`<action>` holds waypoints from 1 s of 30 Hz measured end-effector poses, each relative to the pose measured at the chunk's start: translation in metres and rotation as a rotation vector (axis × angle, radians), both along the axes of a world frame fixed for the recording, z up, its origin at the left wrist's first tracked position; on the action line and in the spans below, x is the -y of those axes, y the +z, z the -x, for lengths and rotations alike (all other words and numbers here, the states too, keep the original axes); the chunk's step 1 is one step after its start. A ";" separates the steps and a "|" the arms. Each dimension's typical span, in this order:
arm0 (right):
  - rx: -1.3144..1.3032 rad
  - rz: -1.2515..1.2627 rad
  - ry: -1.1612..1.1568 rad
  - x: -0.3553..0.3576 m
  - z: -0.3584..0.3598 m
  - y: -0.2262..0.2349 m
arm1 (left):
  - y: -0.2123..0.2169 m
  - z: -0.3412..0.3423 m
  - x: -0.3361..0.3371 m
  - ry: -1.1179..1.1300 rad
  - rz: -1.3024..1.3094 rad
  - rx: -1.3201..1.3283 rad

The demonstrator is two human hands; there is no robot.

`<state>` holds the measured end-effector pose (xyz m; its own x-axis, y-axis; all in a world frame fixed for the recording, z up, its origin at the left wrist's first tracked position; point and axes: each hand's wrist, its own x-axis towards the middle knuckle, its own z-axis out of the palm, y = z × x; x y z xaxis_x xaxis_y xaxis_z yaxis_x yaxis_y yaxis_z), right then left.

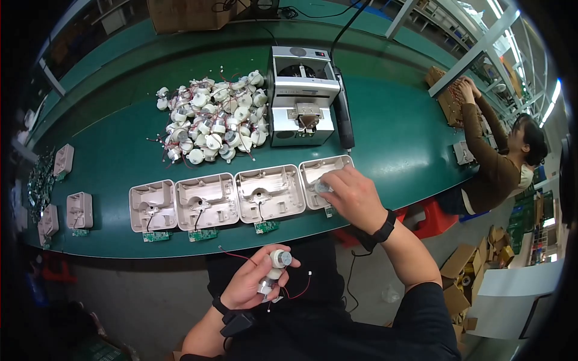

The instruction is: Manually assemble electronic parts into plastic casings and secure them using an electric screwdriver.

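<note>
Below the table edge, my left hand (248, 284) is closed round a few small motors (280, 259) with white caps and silver bodies. Their thin red and black wires dangle free. My right hand (358, 195) pinches another small motor (323, 186), its silver end showing, inside the rightmost housing (315, 163). My fingers hide how far down that motor sits. To its left, more open off-white plastic housings (282, 213) stand in a row. Green circuit boards (267, 227) on short black wires hang from their front sides.
Behind the housings lies a heap of motors (214, 123). A silver bench machine (303, 99) stands to its right. At far left are several more housings (79, 204) and a pile of circuit boards (41, 180). A co-worker (503, 159) reaches into a carton (448, 105) at right.
</note>
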<state>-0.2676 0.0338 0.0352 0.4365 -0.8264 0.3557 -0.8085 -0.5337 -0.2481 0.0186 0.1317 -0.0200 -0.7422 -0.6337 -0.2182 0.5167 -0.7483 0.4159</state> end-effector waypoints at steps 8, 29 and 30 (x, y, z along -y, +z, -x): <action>0.043 0.045 0.024 -0.016 -0.011 0.019 | 0.002 0.011 0.010 0.083 0.014 0.046; 0.494 -0.475 0.033 -0.076 -0.087 0.010 | 0.002 0.016 -0.004 0.181 0.089 0.172; 0.496 -0.473 0.029 -0.075 -0.085 0.009 | 0.003 0.016 -0.003 0.161 0.121 0.207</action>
<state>-0.1824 0.1090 0.0445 0.3391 -0.9326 0.1232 -0.5263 -0.2966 -0.7969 0.0029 0.1350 -0.0173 -0.5776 -0.7703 -0.2703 0.5197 -0.6023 0.6059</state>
